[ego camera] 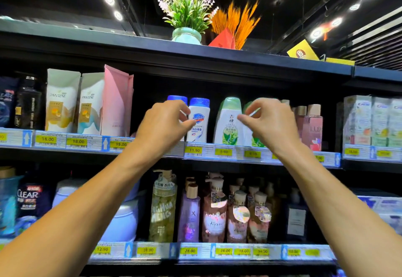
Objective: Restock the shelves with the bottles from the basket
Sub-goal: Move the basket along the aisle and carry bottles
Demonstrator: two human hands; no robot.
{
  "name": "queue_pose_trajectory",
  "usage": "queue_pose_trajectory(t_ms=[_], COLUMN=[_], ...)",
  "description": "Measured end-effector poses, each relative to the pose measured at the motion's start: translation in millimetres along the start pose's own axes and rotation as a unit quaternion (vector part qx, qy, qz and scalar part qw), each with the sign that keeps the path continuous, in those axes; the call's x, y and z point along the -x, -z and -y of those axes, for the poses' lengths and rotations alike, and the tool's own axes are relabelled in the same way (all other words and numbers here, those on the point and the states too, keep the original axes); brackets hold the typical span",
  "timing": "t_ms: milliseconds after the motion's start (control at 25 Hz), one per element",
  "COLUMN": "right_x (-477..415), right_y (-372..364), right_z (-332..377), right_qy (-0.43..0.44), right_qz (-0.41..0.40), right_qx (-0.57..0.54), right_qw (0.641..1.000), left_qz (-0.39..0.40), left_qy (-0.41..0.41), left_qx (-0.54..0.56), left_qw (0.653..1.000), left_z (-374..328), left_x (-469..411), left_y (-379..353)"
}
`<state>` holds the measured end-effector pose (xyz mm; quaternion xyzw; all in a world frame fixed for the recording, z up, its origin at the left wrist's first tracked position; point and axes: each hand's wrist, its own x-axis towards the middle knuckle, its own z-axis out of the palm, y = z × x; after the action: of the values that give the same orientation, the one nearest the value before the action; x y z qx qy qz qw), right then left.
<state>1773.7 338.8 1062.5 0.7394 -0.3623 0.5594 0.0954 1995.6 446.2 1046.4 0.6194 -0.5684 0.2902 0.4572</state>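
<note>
**Both hands at the upper shelf, bottles barely settled**

The left forearm (91, 198) and right forearm (326, 200) are stretched up and forward from the bottom corners of the view. The left hand (165, 122) is held with curled fingers in front of a blue-capped bottle (177, 99), beside its visible twin (199, 120). The right hand (269, 120) is curled likewise over a green-capped bottle (255, 140), next to another (229, 122). Whether either bottle is actually pinched or only touched cannot be told, since the fingertips are seen from behind. The basket is not in view.

All four bottles are stood upright near the front lip of the shelf (228, 152), packed closely. A tall, narrow bottle could be toppled if it is brushed by a withdrawing finger, and its neighbours, including the pink bottles (313, 126), could be knocked in turn. A bottle could also be dragged over the lip if a grip is loosened late.
</note>
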Motion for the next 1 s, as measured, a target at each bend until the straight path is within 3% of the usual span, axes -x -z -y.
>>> queue_pose_trajectory(t_ms=[120, 320, 520, 720, 1000], right_x=[-6, -3, -3, -9, -15], right_y=[23, 26, 11, 6, 3], right_z=[-39, -71, -80, -85, -88], right_qy=[-0.043, -0.073, -0.078, -0.067, -0.049], right_qz=[0.0, 0.096, 0.162, 0.173, 0.174], right_qx=[0.033, 0.128, 0.115, 0.103, 0.107], right_qw=[0.999, 0.984, 0.977, 0.977, 0.978], left_qz=[0.006, 0.048, 0.091, 0.151, 0.173], left_qy=[-0.009, 0.013, 0.056, 0.079, 0.075], left_qx=[0.017, -0.04, -0.097, -0.085, -0.072], left_qw=[1.0, 0.998, 0.99, 0.982, 0.98], left_z=[-34, -59, -67, -70, -68], left_x=[3, -4, -11, -18, -25], left_y=[-26, -65, -78, -80, -81])
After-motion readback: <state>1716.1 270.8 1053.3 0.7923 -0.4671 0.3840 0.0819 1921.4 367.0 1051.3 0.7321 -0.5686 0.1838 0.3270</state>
